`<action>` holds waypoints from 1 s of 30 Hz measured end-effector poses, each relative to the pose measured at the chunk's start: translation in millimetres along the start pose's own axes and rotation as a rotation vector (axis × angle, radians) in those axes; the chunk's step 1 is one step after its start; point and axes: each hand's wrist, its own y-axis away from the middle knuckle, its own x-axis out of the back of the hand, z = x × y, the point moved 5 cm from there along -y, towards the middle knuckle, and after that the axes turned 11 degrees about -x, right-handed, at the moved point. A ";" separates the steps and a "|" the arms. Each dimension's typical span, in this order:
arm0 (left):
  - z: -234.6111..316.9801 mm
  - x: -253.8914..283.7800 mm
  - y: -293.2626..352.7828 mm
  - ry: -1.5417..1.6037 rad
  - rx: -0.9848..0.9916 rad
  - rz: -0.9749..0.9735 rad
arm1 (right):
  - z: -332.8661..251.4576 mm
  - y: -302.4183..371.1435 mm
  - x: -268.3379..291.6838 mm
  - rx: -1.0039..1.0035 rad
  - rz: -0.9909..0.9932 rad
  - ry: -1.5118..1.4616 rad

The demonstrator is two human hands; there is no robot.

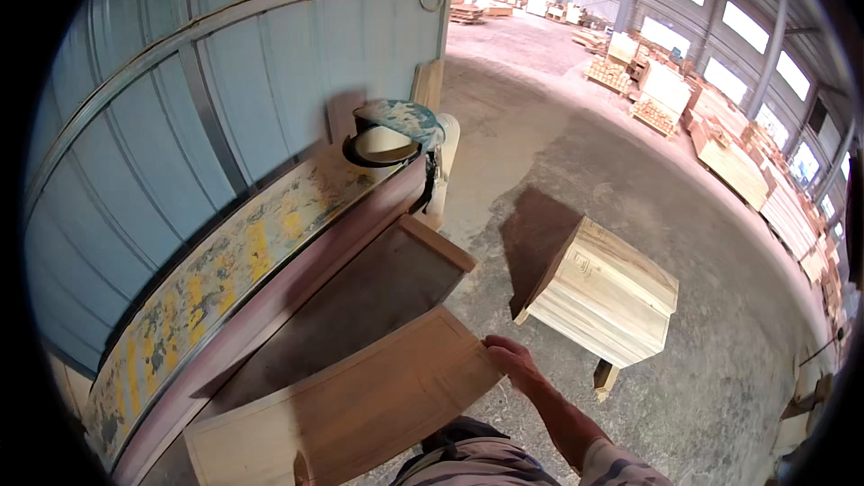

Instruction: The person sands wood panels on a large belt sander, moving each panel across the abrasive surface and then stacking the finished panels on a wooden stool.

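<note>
Blue metal wall [135, 144]: far left, beyond the wood panel [387, 387]. Machine with worn yellow-striped top [256, 256]: left of panel, pinkish band down its side. Left grip [301, 470]: just a sliver at panel's near edge, can't tell if it's closed. Panel itself: just in front of the person's torso. Dark counter [351, 292]: right behind panel, contact unclear. Right grip [510, 362]: clamped on panel's right end. Pale board stack [607, 297]: right of panel, well apart.
</note>
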 end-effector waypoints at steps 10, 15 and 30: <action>81.6 -99.6 -38.6 0.395 0.295 0.093 | 57.5 12.9 53.3 -0.124 -0.108 -0.472; 20.7 -138.1 -57.0 0.578 0.327 -0.059 | 78.3 54.0 126.3 -0.141 -0.058 -0.608; -13.1 -368.2 18.9 0.321 0.656 -0.313 | 162.5 171.9 278.2 -0.176 0.808 -0.649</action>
